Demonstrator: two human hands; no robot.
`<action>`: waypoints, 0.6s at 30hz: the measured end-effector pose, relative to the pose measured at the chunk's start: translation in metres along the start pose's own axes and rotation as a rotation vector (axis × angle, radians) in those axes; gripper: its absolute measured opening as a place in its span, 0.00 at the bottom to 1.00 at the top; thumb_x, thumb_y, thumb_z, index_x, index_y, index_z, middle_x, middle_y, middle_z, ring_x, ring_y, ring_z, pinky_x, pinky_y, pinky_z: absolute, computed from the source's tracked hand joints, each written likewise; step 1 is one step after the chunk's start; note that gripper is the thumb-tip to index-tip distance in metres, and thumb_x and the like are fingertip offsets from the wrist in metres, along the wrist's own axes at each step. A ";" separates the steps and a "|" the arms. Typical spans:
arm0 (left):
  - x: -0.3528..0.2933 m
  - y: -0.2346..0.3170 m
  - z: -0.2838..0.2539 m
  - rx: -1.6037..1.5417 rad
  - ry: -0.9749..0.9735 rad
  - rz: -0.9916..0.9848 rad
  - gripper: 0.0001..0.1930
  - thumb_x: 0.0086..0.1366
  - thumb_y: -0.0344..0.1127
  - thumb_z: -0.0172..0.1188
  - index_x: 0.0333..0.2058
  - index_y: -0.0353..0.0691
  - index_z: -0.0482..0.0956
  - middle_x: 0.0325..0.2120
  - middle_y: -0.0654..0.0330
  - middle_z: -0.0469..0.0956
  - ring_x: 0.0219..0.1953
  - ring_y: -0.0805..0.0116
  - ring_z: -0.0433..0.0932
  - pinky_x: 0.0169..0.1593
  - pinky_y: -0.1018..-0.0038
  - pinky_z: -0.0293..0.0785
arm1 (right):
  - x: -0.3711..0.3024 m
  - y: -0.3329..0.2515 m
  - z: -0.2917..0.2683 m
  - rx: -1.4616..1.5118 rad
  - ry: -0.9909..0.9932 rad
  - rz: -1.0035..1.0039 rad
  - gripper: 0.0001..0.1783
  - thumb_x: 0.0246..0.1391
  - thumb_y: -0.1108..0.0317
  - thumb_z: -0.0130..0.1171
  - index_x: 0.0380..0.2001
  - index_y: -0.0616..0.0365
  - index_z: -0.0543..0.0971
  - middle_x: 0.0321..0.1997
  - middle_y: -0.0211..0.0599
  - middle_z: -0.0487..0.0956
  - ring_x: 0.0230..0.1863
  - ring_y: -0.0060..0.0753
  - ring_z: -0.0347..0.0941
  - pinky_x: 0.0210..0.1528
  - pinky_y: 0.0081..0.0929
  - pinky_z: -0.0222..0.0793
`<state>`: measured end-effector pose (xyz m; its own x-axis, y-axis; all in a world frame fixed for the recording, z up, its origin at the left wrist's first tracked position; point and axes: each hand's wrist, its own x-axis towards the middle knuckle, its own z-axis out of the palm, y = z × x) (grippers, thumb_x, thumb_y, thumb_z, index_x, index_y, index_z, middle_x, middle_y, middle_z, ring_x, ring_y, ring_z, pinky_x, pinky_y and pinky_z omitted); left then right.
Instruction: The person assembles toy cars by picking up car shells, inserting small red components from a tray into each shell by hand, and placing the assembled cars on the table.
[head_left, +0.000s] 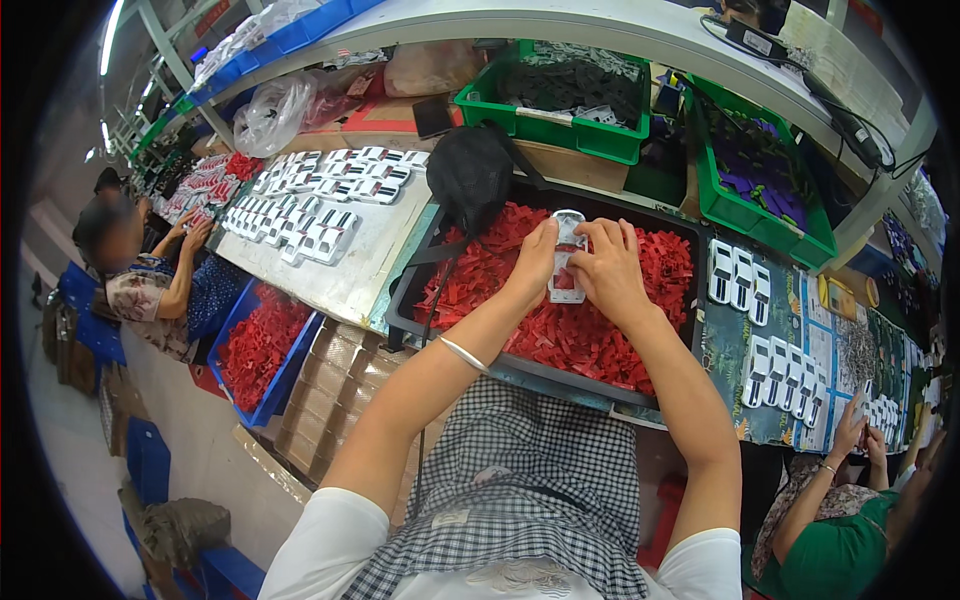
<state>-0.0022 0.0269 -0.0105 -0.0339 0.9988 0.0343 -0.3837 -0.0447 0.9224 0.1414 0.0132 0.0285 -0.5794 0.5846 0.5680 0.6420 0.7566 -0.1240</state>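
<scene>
Gripping a white plastic housing (567,262) with my left hand (532,262) and right hand (606,268), I hover over the black tray (405,300) of red parts (560,335) at twelve o'clock.

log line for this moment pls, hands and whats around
left hand + right hand: both holding white part | under: black tray of red pieces | right: rows of white parts
</scene>
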 end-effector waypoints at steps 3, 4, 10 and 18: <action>0.001 -0.002 -0.001 -0.013 -0.010 -0.002 0.16 0.72 0.41 0.37 0.41 0.38 0.71 0.32 0.62 0.73 0.34 0.75 0.70 0.39 0.76 0.68 | -0.001 -0.003 0.000 -0.022 0.005 0.003 0.06 0.37 0.72 0.62 0.25 0.55 0.80 0.48 0.38 0.71 0.55 0.43 0.61 0.61 0.50 0.48; 0.001 -0.003 -0.002 -0.029 -0.018 -0.009 0.16 0.72 0.42 0.37 0.41 0.38 0.71 0.32 0.62 0.73 0.34 0.75 0.70 0.39 0.76 0.68 | -0.001 -0.004 0.000 -0.026 0.031 -0.005 0.07 0.37 0.73 0.61 0.26 0.55 0.80 0.47 0.38 0.71 0.54 0.43 0.62 0.60 0.49 0.50; 0.004 -0.006 -0.006 0.000 0.017 -0.014 0.16 0.72 0.42 0.37 0.39 0.38 0.72 0.31 0.63 0.73 0.33 0.76 0.69 0.38 0.77 0.67 | 0.001 -0.004 -0.005 0.096 -0.115 -0.124 0.12 0.37 0.78 0.56 0.30 0.56 0.80 0.41 0.37 0.73 0.48 0.40 0.66 0.52 0.41 0.58; 0.002 -0.007 -0.005 0.105 0.044 -0.018 0.17 0.72 0.42 0.38 0.38 0.37 0.72 0.30 0.62 0.72 0.31 0.76 0.68 0.37 0.76 0.67 | -0.003 -0.001 -0.002 0.093 -0.238 -0.219 0.11 0.37 0.80 0.55 0.28 0.57 0.78 0.35 0.36 0.74 0.39 0.39 0.70 0.43 0.35 0.64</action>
<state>-0.0040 0.0294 -0.0192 -0.0694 0.9976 0.0021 -0.2861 -0.0219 0.9579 0.1433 0.0104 0.0286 -0.8067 0.4488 0.3845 0.4469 0.8890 -0.1000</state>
